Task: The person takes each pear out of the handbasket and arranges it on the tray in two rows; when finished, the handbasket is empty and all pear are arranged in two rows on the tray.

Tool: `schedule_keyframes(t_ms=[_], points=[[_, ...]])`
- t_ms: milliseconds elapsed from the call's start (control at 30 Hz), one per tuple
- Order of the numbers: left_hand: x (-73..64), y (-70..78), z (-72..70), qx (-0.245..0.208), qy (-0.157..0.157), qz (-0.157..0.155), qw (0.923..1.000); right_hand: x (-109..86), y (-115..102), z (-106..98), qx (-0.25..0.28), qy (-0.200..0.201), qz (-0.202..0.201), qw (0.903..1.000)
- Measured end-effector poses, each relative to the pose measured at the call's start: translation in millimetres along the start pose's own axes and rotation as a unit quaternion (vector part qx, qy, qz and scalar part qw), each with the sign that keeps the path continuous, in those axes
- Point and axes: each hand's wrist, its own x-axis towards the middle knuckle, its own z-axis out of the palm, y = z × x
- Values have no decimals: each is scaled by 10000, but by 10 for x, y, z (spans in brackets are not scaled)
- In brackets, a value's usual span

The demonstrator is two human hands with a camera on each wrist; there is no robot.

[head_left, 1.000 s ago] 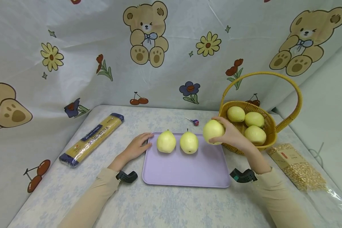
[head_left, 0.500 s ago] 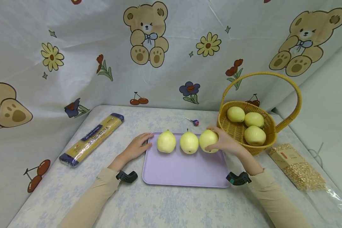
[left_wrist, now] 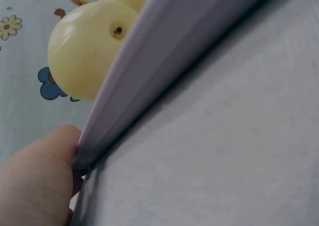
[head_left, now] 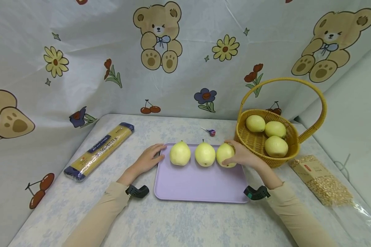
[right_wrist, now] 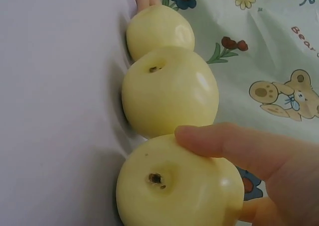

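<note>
A bear-printed cloth (head_left: 191,77) hangs behind the blue-mottled table (head_left: 191,223).

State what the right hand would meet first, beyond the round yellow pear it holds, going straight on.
Probably the round yellow middle pear on the rectangular lilac tray; any gap from the held pear is hard to judge.

Pears (head_left: 205,155): pale yellow, tinged with green.
Tray (head_left: 201,186): plain lilac.
Basket (head_left: 255,141): golden-brown weave.
Tablecloth (head_left: 179,224): whitish, mottled with soft blue.
Backdrop (head_left: 194,20): off-white, printed with tan teddy bears (head_left: 161,37), yellow daisies (head_left: 56,61) and red cherries (head_left: 150,110).
Pasta packet (head_left: 100,151): yellow, navy at both ends.
Sleeves (head_left: 96,212): plain beige.
Wrist devices (head_left: 137,191): black.
</note>
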Motion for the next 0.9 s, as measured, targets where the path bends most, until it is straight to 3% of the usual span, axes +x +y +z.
schedule_keyframes(t_ms=[300,900], points=[[3,-13,-13,6,-16,11,10000,-58,-108,-44,13,71,33,10000],[-13,11,-4,10,40,124,9999,-74,-17,-80,162,-111,-215,9996]])
